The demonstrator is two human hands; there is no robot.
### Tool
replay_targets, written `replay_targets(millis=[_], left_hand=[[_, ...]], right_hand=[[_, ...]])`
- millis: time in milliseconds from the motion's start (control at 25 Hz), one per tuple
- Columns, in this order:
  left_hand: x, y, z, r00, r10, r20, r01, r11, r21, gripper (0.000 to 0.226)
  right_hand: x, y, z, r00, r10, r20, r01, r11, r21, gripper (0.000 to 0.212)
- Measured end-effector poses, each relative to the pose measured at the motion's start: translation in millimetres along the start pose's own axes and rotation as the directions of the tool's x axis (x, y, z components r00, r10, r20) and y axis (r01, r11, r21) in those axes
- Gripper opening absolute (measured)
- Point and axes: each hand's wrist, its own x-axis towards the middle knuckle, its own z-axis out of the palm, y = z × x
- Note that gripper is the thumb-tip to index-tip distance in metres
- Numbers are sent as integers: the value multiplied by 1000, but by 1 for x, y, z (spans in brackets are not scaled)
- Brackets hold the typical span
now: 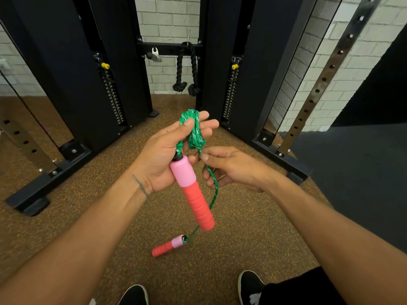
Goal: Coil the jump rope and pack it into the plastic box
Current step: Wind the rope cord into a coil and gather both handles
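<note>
A green jump rope (195, 134) is wound in several loops around the fingers of my left hand (164, 155), with my thumb pressing the coil near its top. One pink-and-red handle (191, 192) hangs down from that hand, in front of the palm. My right hand (229, 166) pinches the free strand of rope just right of the coil. From there the strand drops to the second handle (168, 245), which hangs low near the floor. No plastic box is in view.
I stand on brown speckled rubber floor (110, 216). A black cable machine (66, 84) with weight stacks rises ahead on both sides, its base bars reaching toward me. A black rope attachment (186, 69) hangs on its crossbar. Dark mat (363, 172) at right. My shoes (251, 287) show below.
</note>
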Motion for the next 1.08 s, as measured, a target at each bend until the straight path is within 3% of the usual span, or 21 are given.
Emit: replay_targets(millis=[120, 320, 640, 760, 880, 1080], left_hand=[[2, -3, 1, 995, -5, -102, 11, 998, 57, 34], [5, -7, -3, 983, 38, -181, 38, 917, 398, 24], [2, -7, -3, 983, -45, -178, 123, 883, 453, 27], [0, -7, -7, 980, -135, -147, 192, 837, 512, 42], [-4, -6, -4, 976, -217, -36, 195, 782, 592, 36], [-7, -4, -3, 946, -302, 115, 173, 774, 609, 32]], right_hand=[[-1, -1, 2, 999, 12, 36, -11, 999, -45, 26], [-7, -8, 0, 994, -47, 97, 64, 983, -174, 15], [-10, -9, -7, 977, -210, -32, 202, 966, -164, 14], [-12, -11, -12, 951, -288, -113, 268, 949, -166, 8], [-11, -12, -21, 924, -344, -168, 316, 933, -173, 8], [-9, -11, -26, 882, -430, -192, 392, 897, -203, 3]])
